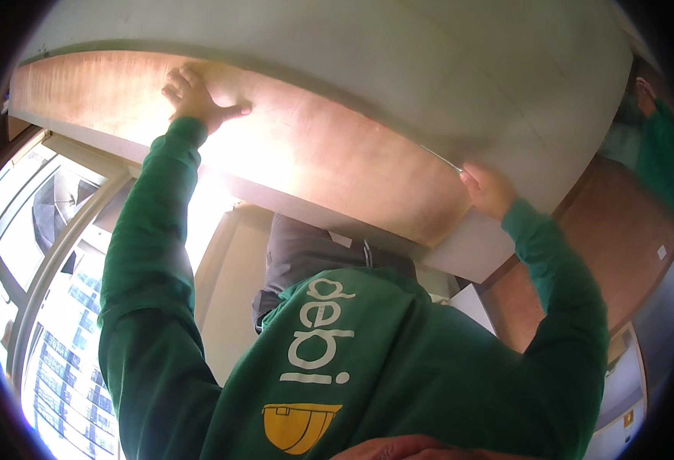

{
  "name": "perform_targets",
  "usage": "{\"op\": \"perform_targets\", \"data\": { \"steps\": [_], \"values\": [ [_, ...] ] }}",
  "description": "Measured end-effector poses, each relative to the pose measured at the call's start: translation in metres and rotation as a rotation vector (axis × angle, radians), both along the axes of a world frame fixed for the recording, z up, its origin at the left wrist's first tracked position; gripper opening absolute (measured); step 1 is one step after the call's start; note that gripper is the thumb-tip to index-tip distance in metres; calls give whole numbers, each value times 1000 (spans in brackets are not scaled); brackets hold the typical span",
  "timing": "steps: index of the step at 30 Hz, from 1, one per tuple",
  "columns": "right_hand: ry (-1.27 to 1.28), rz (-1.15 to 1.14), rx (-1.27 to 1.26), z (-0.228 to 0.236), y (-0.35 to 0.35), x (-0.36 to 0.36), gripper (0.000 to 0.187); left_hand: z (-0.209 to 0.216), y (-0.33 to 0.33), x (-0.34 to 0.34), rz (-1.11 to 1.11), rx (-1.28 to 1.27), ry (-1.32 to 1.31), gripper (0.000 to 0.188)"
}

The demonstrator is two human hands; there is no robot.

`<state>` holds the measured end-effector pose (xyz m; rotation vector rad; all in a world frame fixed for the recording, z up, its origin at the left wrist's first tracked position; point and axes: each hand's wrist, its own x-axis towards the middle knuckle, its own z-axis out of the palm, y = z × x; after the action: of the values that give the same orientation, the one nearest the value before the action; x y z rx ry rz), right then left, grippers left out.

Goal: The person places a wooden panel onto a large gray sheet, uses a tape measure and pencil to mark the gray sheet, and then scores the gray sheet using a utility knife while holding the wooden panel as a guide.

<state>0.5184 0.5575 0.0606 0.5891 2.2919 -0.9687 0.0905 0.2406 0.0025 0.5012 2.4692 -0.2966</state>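
A long wood-toned panel (314,146) stretches overhead, its curved far edge meeting a pale grey surface (459,61). My left hand (192,98) is raised against the panel, fingers spread and thumb out to the right, holding nothing. On the right, my right hand (489,188) is closed round a thin, straight metal tool (440,158). Its slim shaft points up and left, its tip at the seam between panel and grey surface. The grip is hidden in my fingers, so I cannot tell the tool's exact kind.
Bright windows (68,360) with a curved pale frame stand at the left. A brown wood surface (582,253) lies at the right. Beyond it a green sleeve (659,157) and a raised hand show, possibly a reflection. A pale cabinet-like panel (233,284) stands below.
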Motion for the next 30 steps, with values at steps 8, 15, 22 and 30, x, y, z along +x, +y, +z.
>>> {"op": "perform_targets", "data": {
  "steps": [8,15,22,30],
  "values": [
    [412,-109,-213,-37,-65,-144,27,3,-1,3,-34,-22,-32,153],
    [219,67,-297,-61,-78,-205,31,-9,-6,-1,-116,-38,29,152],
    [391,21,18,-41,-27,-25,24,-8,-11,-1,-92,-25,24,152],
    [308,19,-24,-25,-6,3,28,-6,-2,-2,-87,-45,14,151]
  ]
}}
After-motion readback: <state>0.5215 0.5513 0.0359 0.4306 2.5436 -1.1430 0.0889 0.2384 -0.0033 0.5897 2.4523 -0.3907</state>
